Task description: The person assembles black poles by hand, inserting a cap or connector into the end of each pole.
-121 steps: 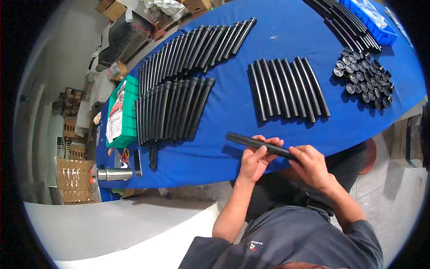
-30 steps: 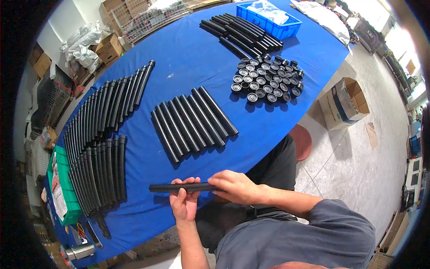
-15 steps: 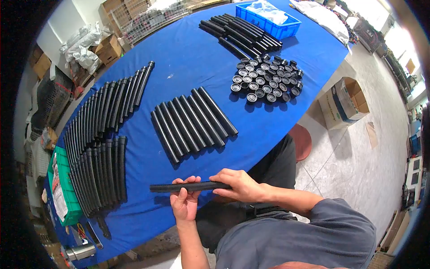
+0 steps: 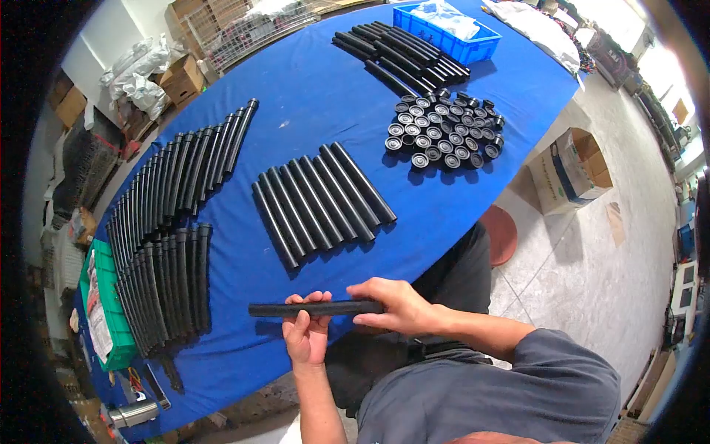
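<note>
A black tube (image 4: 270, 309) lies level across my two hands, above the table's near edge. My left hand (image 4: 307, 339) is closed around the tube's middle, thumb in front and fingers behind. My right hand (image 4: 405, 309) wraps the tube's right end, which its fingers and palm hide; whether a cap sits there I cannot see. Just beyond my hands, several bare black tubes (image 4: 318, 203) lie side by side in a slanted row. A cluster of round black caps (image 4: 444, 133) sits to the right of that row, farther back.
Capped tubes (image 4: 181, 174) fill the blue table's (image 4: 288, 111) left side in two rows. More tubes (image 4: 403, 55) are piled before a blue crate (image 4: 477, 48). A green crate (image 4: 115, 325) stands at the left edge. On the floor at right are a cardboard box (image 4: 566, 177) and a red stool (image 4: 501, 233).
The fingers of my right hand have shifted slightly at the tube's end and look less bent. My left hand keeps its hold. The whole view has moved very slightly.
</note>
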{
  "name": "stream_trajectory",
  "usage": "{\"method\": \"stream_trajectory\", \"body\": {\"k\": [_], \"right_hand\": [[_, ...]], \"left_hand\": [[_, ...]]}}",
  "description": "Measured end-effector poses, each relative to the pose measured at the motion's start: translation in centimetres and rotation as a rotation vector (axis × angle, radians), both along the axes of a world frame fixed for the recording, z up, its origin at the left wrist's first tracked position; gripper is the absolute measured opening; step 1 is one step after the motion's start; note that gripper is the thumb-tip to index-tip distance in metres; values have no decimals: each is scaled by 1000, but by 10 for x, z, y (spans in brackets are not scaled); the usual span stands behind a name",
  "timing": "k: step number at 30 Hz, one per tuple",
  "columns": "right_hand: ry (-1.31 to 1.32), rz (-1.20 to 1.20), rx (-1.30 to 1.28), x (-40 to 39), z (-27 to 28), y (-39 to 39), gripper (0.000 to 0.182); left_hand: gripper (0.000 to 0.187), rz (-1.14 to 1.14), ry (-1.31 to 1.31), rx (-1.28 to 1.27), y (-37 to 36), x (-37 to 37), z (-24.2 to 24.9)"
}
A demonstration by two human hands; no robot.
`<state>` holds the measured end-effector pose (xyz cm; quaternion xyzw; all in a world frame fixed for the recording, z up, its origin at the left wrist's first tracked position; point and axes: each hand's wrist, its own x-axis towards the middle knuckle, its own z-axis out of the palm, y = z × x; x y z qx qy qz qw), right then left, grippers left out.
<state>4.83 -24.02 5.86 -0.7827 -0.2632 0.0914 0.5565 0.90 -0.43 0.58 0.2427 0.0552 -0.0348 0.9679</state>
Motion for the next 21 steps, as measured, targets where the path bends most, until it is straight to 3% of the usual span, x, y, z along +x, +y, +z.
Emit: {"method": "stream_trajectory", "body": {"k": [2, 3, 6, 10, 13, 16, 17, 18, 20, 21], "right_hand": [[591, 29, -37, 5, 30, -5, 42], [179, 3, 25, 2, 0, -5, 43], [75, -70, 70, 0, -7, -7, 39], [426, -134, 147, 5, -2, -20, 35], [634, -171, 235, 14, 13, -35, 30], [506, -155, 202, 25, 11, -42, 25], [517, -123, 204, 29, 12, -42, 25], [529, -90, 201, 31, 14, -41, 26], [554, -9, 236, 34, 16, -37, 26], [564, 31, 253, 36, 16, -35, 26]], "left_hand": [[32, 2, 2, 8, -1, -1, 0], [32, 1, 8, 15, -3, -1, 1], [34, -20, -10, 41, -2, -1, -1], [31, 43, 37, -63, 11, 0, 6], [34, 294, 90, 209, 49, 2, 20], [46, 545, -63, 1406, 47, 4, 56], [54, 383, -213, 1778, 48, 1, 66], [54, 301, -555, 2025, 36, 5, 86], [51, 121, -811, 2168, 14, 7, 99], [49, 74, -785, 2129, 11, 8, 96]]}}
